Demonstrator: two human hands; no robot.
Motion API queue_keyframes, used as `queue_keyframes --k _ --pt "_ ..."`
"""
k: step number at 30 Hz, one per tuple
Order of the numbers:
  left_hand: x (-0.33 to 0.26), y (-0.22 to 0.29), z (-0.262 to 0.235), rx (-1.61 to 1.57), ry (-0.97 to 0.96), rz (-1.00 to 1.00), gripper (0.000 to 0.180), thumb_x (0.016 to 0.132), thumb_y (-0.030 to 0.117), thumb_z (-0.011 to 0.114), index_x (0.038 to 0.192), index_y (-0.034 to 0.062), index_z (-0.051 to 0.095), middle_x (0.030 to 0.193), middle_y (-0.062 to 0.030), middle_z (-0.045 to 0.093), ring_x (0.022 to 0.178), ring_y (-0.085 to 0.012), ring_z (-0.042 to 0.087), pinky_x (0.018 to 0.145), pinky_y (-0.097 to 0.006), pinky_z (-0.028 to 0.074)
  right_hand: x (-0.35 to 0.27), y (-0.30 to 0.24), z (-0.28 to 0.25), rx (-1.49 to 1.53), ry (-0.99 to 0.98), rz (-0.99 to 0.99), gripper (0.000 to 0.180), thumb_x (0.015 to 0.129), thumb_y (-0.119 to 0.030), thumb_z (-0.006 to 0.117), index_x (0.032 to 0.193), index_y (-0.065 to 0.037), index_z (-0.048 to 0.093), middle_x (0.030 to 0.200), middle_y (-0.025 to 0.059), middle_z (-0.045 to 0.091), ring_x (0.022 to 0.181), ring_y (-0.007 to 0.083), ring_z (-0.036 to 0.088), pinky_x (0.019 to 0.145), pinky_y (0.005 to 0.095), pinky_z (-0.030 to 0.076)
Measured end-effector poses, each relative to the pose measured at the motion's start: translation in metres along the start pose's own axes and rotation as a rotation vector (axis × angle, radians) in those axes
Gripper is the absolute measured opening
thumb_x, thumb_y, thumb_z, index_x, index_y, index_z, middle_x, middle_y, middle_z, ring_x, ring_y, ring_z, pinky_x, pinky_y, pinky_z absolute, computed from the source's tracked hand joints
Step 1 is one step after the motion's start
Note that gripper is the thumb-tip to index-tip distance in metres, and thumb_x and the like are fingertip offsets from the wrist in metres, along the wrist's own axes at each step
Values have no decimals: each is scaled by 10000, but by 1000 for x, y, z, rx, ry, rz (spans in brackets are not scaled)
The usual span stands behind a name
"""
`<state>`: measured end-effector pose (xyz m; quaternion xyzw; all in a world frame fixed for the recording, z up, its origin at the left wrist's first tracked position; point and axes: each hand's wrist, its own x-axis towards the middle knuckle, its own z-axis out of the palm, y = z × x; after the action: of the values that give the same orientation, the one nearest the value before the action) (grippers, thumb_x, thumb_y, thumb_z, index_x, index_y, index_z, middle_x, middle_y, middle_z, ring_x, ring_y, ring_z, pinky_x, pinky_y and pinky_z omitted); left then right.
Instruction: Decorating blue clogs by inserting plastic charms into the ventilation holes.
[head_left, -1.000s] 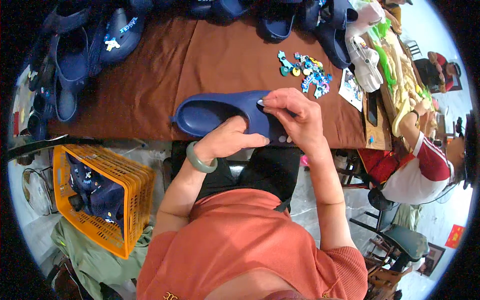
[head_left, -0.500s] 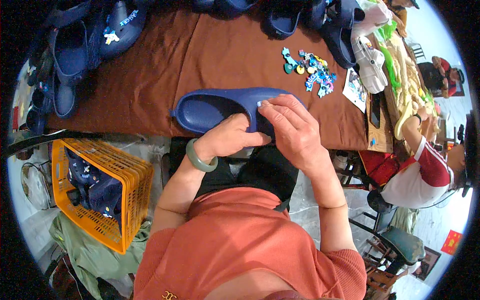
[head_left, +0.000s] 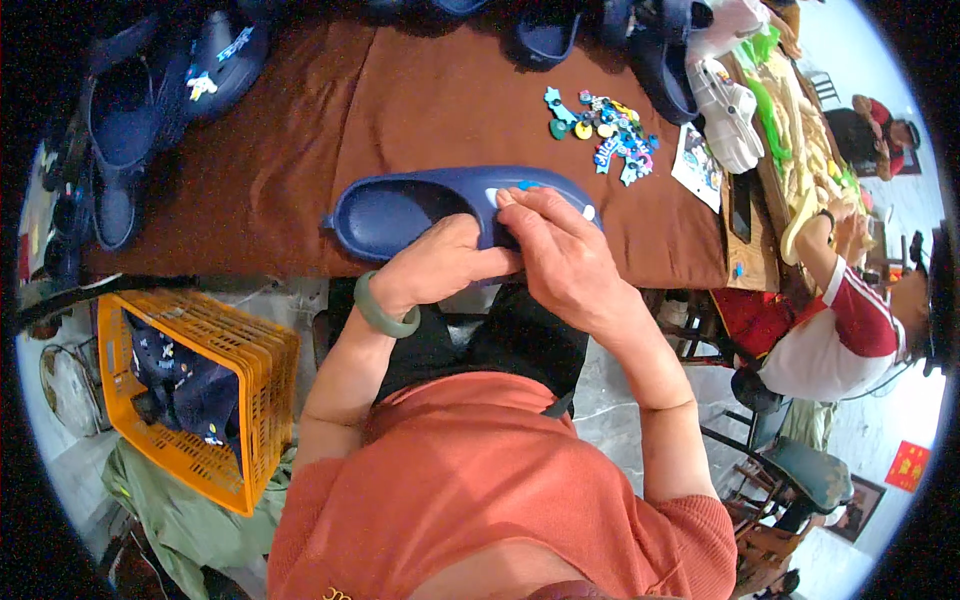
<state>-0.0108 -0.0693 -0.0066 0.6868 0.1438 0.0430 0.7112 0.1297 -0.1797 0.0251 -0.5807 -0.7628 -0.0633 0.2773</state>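
Note:
A dark blue clog lies sideways on the brown cloth, its heel to the left and its toe to the right. The fingers of my left hand reach into its opening and are hidden there, with the thumb stretched along the near side of the upper. Over the top of the toe, my right hand has its fingers pressed together at a small white shoe charm. A blue charm and another white one show on the upper beside that hand.
Loose charms lie in a pile beyond the clog, near a printed card. More dark clogs line the far and left edges. An orange crate holding clogs stands at lower left. A co-worker sits at the right.
The clog and both hands sit slightly farther left and up in view. My right fingers have shifted a little toward the opening, and blue and white charms now show on the toe.

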Motion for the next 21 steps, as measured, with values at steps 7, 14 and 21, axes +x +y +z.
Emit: queue_keyframes --k 7,14,21 --pt "11 7 -5 -200 41 -8 251 832 130 599 1024 -31 604 922 -25 626 878 -108 569 765 -268 465 4 14 7 -102 78 18 334 730 -74 597 1041 39 554 997 182 628 954 322 597 877 420 463" --pt "26 0 -18 -312 151 11 179 830 157 630 955 32 658 859 -7 660 783 -88 602 724 -260 473 -11 101 3 182 424 548 104 827 -115 652 887 -30 665 819 132 665 833 291 640 757 370 491" --pt "47 -1 -45 -371 362 0 205 848 213 636 913 23 676 829 -20 673 678 -95 622 648 -238 489 -7 177 27 28 421 568 141 783 -153 697 867 -41 682 797 111 677 742 279 640 680 367 479"
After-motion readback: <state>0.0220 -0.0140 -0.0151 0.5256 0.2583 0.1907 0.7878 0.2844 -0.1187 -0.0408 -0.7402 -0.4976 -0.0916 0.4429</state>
